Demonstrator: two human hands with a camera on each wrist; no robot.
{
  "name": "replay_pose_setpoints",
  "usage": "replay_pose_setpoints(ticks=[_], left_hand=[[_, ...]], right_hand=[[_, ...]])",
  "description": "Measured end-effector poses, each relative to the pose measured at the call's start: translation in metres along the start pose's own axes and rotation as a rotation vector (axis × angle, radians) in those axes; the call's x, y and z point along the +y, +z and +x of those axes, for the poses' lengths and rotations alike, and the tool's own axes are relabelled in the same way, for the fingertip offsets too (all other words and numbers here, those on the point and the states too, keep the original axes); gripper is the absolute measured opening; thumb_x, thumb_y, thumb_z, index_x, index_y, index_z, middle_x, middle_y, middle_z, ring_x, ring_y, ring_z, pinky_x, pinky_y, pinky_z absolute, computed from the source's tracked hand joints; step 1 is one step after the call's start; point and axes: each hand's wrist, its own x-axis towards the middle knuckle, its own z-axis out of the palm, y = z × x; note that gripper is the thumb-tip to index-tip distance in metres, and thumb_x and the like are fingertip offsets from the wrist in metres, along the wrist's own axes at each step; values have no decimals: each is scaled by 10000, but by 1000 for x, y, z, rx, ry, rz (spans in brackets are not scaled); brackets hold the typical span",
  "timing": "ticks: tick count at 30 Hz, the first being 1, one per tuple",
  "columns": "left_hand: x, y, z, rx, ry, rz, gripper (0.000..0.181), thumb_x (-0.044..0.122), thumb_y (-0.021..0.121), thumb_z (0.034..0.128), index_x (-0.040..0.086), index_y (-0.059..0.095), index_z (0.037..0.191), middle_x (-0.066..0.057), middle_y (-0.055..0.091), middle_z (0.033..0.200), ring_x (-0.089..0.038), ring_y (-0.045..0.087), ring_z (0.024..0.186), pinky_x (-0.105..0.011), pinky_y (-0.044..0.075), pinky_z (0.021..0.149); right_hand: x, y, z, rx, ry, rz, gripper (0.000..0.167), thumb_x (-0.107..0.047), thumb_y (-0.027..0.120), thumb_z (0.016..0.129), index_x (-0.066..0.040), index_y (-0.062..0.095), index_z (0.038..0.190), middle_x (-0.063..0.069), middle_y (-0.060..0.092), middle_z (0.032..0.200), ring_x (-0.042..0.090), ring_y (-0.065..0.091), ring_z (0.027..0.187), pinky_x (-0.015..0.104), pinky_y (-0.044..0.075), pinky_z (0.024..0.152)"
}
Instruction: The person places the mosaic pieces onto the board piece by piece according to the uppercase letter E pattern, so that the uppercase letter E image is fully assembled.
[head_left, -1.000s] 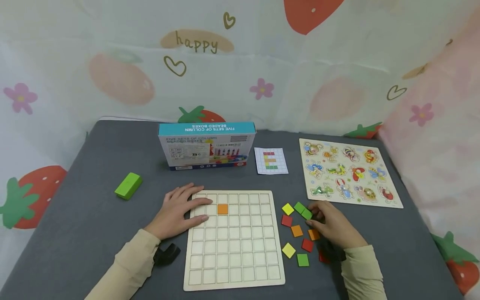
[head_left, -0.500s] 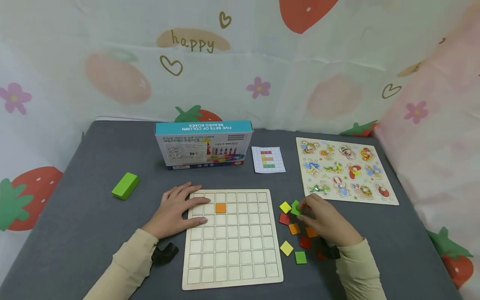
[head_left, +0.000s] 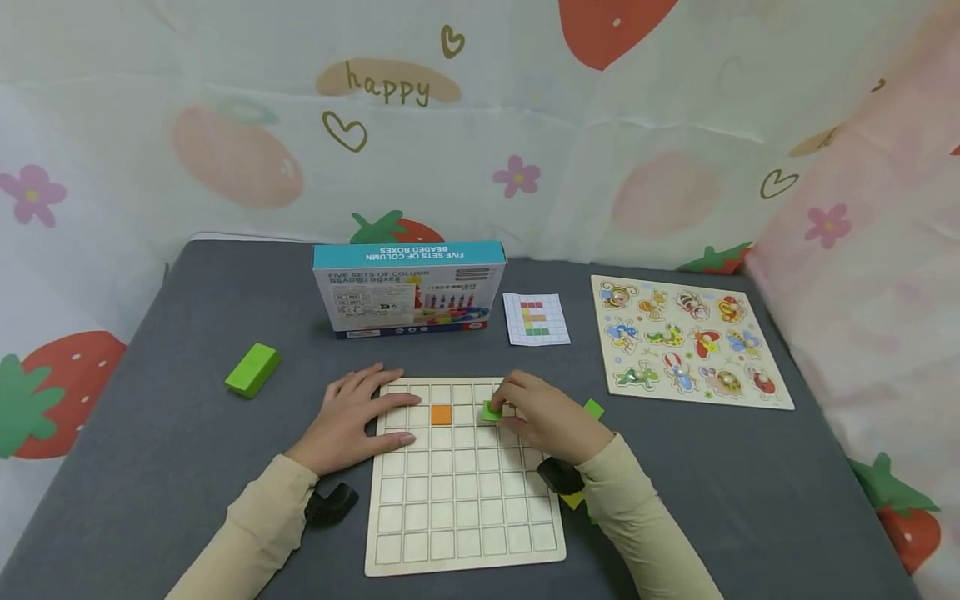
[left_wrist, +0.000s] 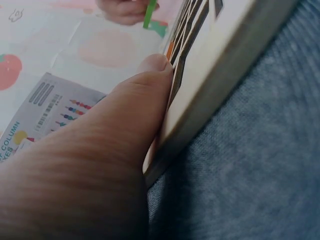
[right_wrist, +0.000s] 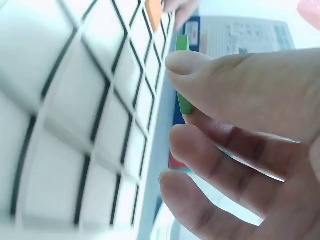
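A pale gridded board (head_left: pixel 442 533) lies on the table with one orange tile (head_left: pixel 441 415) in a cell near its top. The left hand (head_left: pixel 352 421) rests on the board's upper left edge, fingers spread; its thumb (left_wrist: pixel 145 85) lies along the rim in the left wrist view. Over the upper right part of the board, the right hand (head_left: pixel 551 417) pinches a green tile (head_left: pixel 491 411). In the right wrist view that green tile (right_wrist: pixel 183 45) is upright between thumb and finger, off the board's surface. Right of the board, the right arm hides most of the loose tiles.
A box (head_left: pixel 408 292) stands behind the board, with a pattern card (head_left: pixel 537 320) beside it. An insect puzzle board (head_left: pixel 690 342) lies at the back right, a green block (head_left: pixel 252 370) at the left. One green tile (head_left: pixel 594 408) and a yellow tile (head_left: pixel 573 500) show by the right arm.
The right hand has picked up a green tile from the loose tiles and moved left with it over the board. The left hand stays at the board's edge.
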Motion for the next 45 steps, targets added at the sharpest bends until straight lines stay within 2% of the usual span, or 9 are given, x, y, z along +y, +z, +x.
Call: replay_pose_setpoints(ticks=[10,21,36,45], left_hand=[[1,1,3,14,7,8,540,658,567,846,397,557,1318,-13,361,1512,-294,210,1439,-598,155,1069],[1,-1,3,27,17,7,544,651,589,835,391,566,1311,-28,376,1505,-307,224,1432,-609,158,1058],[0,1,2,33,22,0,540,642,594,838,383,569,1311,-24,377,1504,-303,224,1432,-605,163,1057],[0,1,0,33,20,6,539,647,593,835,387,573,1306,-17,379,1502,-303,228,1430,-605,171,1049]], right_hand=[[-11,11,23,-76,62,11,161,-98,676,898,-88,648,1056,8,575,1037,99,592,859,250,517,745],[-9,22,33,-90,73,-50,187,-142,687,896,-99,659,1076,-2,589,1061,92,604,921,260,521,814],[-12,23,36,-112,82,-90,174,-149,690,895,-107,667,1062,-14,590,1052,82,609,901,245,525,800],[-13,25,36,-104,76,-68,151,-144,686,896,-103,682,1042,-3,593,1037,99,612,891,253,525,791]])
